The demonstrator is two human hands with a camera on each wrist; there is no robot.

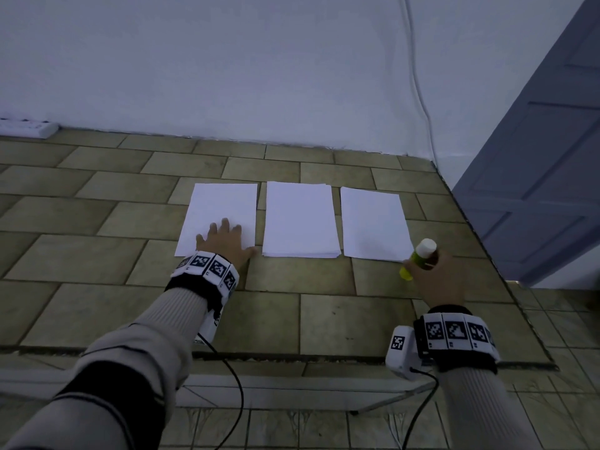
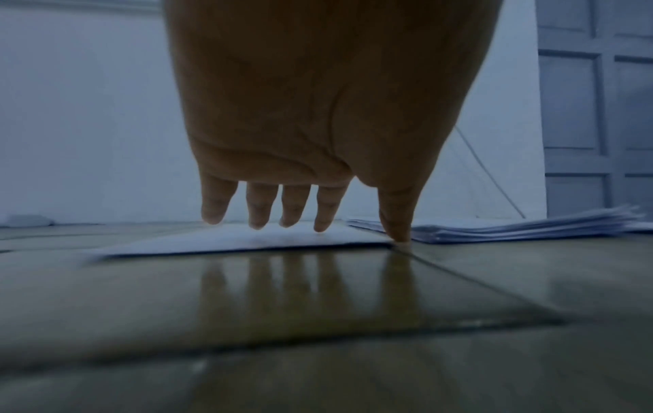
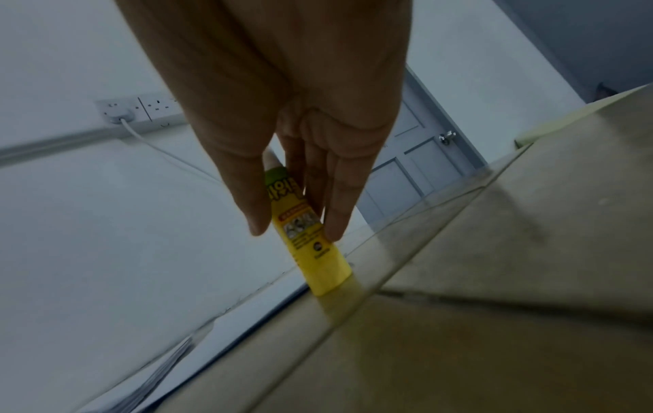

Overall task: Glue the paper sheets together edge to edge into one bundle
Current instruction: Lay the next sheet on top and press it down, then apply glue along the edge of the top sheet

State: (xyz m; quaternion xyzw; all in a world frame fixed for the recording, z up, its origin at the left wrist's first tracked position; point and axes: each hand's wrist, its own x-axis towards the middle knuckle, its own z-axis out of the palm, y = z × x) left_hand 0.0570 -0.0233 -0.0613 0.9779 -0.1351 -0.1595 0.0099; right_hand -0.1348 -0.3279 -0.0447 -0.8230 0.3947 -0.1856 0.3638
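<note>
Closest up are the two hands. The left hand (image 1: pixel 224 243) lies flat with its fingers spread on the near edge of the left plain white paper sheet (image 1: pixel 224 209). Three white lots sit in a row on the tan tiled surface (image 1: pixel 324 316), not touching: that sheet, a thicker middle stack of white sheets (image 1: pixel 300 219), and the right white sheet (image 1: pixel 373 222). The right hand (image 1: pixel 436 279) grips one yellow glue stick with a white cap (image 1: pixel 420 256), tilted, base on the tile just beside the right sheet's near corner.
</note>
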